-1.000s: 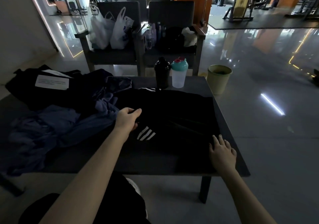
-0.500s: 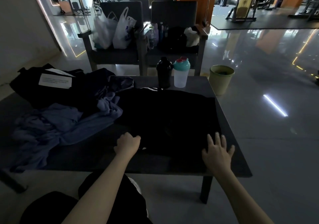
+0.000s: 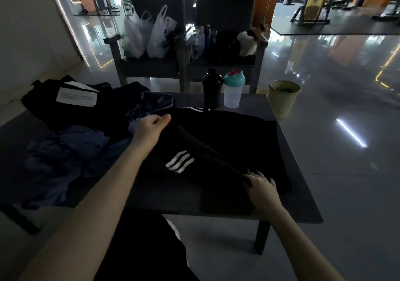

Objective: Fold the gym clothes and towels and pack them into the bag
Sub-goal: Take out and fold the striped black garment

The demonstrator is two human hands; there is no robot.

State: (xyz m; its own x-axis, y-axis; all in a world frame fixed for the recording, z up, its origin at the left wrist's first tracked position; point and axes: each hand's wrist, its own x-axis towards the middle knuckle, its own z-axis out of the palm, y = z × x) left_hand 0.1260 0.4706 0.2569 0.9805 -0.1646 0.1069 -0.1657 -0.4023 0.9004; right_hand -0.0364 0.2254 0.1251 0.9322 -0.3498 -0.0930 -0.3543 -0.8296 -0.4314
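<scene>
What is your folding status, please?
Left hand grips black garment, fold lifted. Right hand pinches its near end. Black shaker and clear shaker stand beyond.

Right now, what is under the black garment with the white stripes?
The black garment lies on the dark table, which shows past its right and near edges. The left hand and right hand hold its fold. Anything beneath the cloth is covered.

- The garment [image 3: 227,140] lies on the worktop [image 3: 300,198] before me.
- The clothes pile [image 3: 75,146] lies left of it.
- The shaker bottles [image 3: 232,92] stand behind it, side by side.
- The bin [image 3: 281,99] stands on the floor [image 3: 346,183], right of the worktop.
</scene>
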